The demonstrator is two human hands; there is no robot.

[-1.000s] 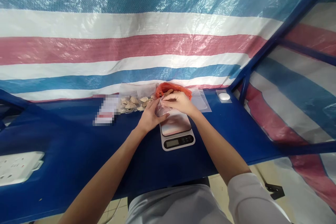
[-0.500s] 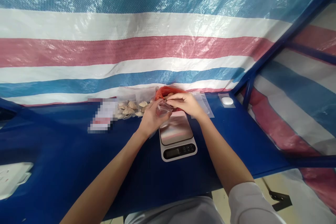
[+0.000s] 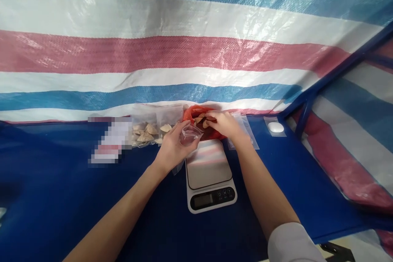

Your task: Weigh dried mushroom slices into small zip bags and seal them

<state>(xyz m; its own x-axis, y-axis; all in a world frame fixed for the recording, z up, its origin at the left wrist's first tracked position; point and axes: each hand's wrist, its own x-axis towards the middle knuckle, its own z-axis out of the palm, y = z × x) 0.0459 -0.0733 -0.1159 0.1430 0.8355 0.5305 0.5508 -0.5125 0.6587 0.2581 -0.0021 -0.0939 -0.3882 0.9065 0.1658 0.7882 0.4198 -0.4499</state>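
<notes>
My left hand (image 3: 174,144) is closed on a small clear zip bag (image 3: 190,134) and holds its mouth apart. My right hand (image 3: 225,126) reaches into an open red plastic bag (image 3: 193,111), fingers closed on a dried brown piece (image 3: 207,123). More such pieces lie in the red bag, partly hidden by the fingers. Just below both hands is a white kitchen scale (image 3: 209,168) with a shiny plate. Its display shows no reading that I can make out.
Left of my hands, clear bags of pale brown pieces (image 3: 145,134) rest near a blurred paper (image 3: 112,141). Flat clear bags (image 3: 250,131) lie at right, beside a white rounded object (image 3: 275,127) on a small bag. A striped tarp (image 3: 172,53) hangs behind the blue table (image 3: 92,196).
My right hand has moved from the clear bag's mouth to the brown pieces in the red bag. My left hand still holds the clear bag. The camera view has shifted slightly.
</notes>
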